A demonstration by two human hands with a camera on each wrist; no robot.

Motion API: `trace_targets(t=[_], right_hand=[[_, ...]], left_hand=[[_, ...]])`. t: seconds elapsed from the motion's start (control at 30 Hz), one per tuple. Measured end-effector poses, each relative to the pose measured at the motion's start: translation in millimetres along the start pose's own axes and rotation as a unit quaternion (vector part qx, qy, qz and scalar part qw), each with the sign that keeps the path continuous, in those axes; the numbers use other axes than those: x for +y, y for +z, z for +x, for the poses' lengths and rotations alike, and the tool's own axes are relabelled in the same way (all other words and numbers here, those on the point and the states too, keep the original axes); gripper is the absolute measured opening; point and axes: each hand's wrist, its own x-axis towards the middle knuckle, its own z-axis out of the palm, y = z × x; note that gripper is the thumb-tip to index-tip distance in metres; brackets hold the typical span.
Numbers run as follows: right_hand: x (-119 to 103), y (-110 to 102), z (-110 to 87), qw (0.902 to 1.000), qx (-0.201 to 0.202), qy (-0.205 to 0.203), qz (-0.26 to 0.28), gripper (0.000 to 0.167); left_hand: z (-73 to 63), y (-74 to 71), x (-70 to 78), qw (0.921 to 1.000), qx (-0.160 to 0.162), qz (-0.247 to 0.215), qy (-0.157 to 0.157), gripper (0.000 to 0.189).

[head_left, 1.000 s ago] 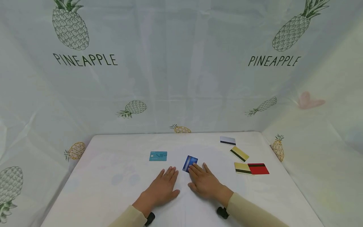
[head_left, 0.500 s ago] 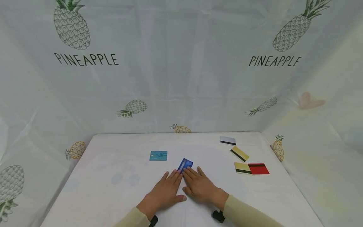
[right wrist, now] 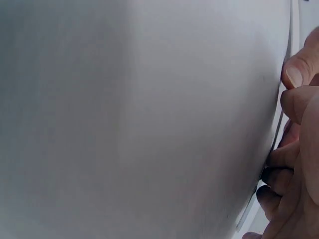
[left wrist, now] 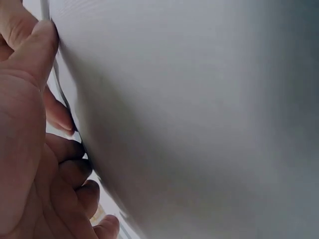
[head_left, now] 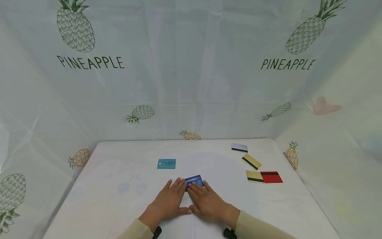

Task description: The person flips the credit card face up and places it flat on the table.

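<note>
A blue card (head_left: 194, 179) with a pale stripe lies slightly tilted on the white-covered table (head_left: 104, 199), in the middle front. Two fingers of my right hand (head_left: 210, 204) rest on its lower part, with the fingers straight. My left hand (head_left: 168, 200) lies flat beside it, fingertips right at the card's left edge. The tips of both thumbs meet below the card. In the left wrist view the left palm and fingers (left wrist: 75, 172) are against the white surface; the right wrist view shows the right fingers (right wrist: 281, 157) likewise. Neither wrist view shows the card.
A teal VIP card (head_left: 166, 164) lies behind the left hand. To the right are a silver card (head_left: 239, 147), a gold card (head_left: 251, 161), and another gold card (head_left: 254, 176) partly covered by a red card (head_left: 272, 177). A pineapple-print curtain (head_left: 191, 83) stands behind the table.
The blue card has slid left and toward me and turned from steeply slanted to nearly level. My right hand moved left with it; my left hand came to its left edge.
</note>
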Motion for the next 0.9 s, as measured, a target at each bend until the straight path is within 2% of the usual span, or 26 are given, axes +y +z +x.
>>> trace_targets(t=[0.17, 0.33, 0.43, 0.53, 0.63, 0.73, 0.8, 0.9], right_hand=[[-5.9, 1.6, 0.7, 0.9998, 0.003, -0.021, 0.005, 0.064], [1.0, -3.0, 1.8, 0.9989, -0.013, -0.033, 0.030, 0.063], [14.0, -7.2, 4.3, 0.9993, -0.006, -0.018, 0.033, 0.064], [28.5, -8.9, 7.7, 0.9994, 0.024, 0.019, 0.017, 0.066], [40.6, -7.3, 10.7, 0.9968, 0.063, 0.050, 0.000, 0.066], [47.8, -6.2, 13.6, 0.9941, 0.091, 0.060, -0.009, 0.063], [50.4, -6.3, 15.9, 0.9934, 0.097, 0.061, -0.010, 0.061], [52.0, -8.4, 19.6, 0.9938, 0.092, 0.062, -0.003, 0.060]], left_hand=[[-3.0, 3.7, -8.1, 0.9998, -0.013, -0.016, -0.005, 0.114], [-4.9, 0.3, -15.5, 0.9996, -0.013, -0.025, 0.010, 0.114], [-4.9, -3.0, -17.3, 0.9994, -0.019, -0.029, 0.007, 0.112], [-2.9, -3.3, -17.6, 0.9994, -0.020, -0.030, -0.004, 0.106], [1.1, -3.0, -16.2, 0.9996, 0.009, -0.022, -0.013, 0.097], [6.7, -3.5, -15.1, 0.9976, 0.064, -0.005, -0.026, 0.085], [10.7, -5.1, -14.7, 0.9942, 0.102, 0.008, -0.035, 0.079], [15.5, -8.5, -14.2, 0.9902, 0.131, 0.011, -0.048, 0.074]])
